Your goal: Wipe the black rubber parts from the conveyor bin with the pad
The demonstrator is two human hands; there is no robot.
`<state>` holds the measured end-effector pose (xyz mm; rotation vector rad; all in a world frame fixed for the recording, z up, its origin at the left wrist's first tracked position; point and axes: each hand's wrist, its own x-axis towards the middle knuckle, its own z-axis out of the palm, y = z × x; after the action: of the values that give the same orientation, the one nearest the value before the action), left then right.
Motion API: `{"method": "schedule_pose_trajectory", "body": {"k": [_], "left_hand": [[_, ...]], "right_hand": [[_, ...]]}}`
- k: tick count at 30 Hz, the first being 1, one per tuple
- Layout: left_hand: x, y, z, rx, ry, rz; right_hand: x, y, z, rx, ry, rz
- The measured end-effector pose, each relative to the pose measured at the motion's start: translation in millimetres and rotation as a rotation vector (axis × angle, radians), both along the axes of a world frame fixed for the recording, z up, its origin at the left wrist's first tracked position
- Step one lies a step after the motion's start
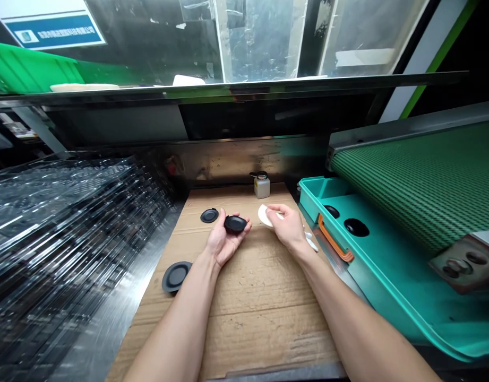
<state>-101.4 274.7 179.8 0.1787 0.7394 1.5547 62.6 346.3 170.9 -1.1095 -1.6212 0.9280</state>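
On the fingers of my left hand [224, 239] rests a small round black plastic part [235, 224], its dished side facing up. The thumb of that hand stands beside the part. My right hand [286, 225] pinches a white round pad [263, 215] and holds it just above the cardboard, apart from the black part. Two more black round parts lie on the cardboard: a small one [209, 215] beyond my left hand and a larger one [176, 277] left of my left forearm. Partly hidden behind my right wrist is a white object [311, 244].
Cardboard [264, 313] covers the work surface. A small bottle [262, 185] with a metal top stands at its far end. To the right, a teal bin [387, 265] with an orange handle holds black parts below a green conveyor belt [423, 175]. Stacked clear plastic trays [69, 239] fill the left.
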Motion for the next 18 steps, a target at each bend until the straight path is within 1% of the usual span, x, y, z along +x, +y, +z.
{"method": "schedule_pose_trajectory", "body": {"k": [2,4,6,11,14,16,18], "left_hand": [[-1,-3,3.4,-0.047,-0.041,-0.080],[-1,-6,5.1,-0.061,-0.081,-0.161],[-1,-8,5.6,-0.059,-0.114,-0.206],[-1,-9,6.0,-0.074,-0.191,-0.254],[1,-9,6.1,-0.081,-0.172,-0.252],[3,-9,5.9,-0.076,-0.112,-0.241],[5,-8,5.4,-0.071,-0.037,-0.205]], "right_hand": [[-1,-2,-2.3,0.006,-0.065,0.011],[-4,-5,-5.6,0.015,-0.131,0.028],[-6,-8,-9.1,0.014,-0.177,0.051],[-11,-14,-13.9,0.012,-0.264,0.122],[-10,-15,-10.0,0.058,-0.416,0.150],[-4,-13,-3.5,0.166,-0.545,0.100],[6,-8,4.4,0.297,-0.659,-0.057]]}}
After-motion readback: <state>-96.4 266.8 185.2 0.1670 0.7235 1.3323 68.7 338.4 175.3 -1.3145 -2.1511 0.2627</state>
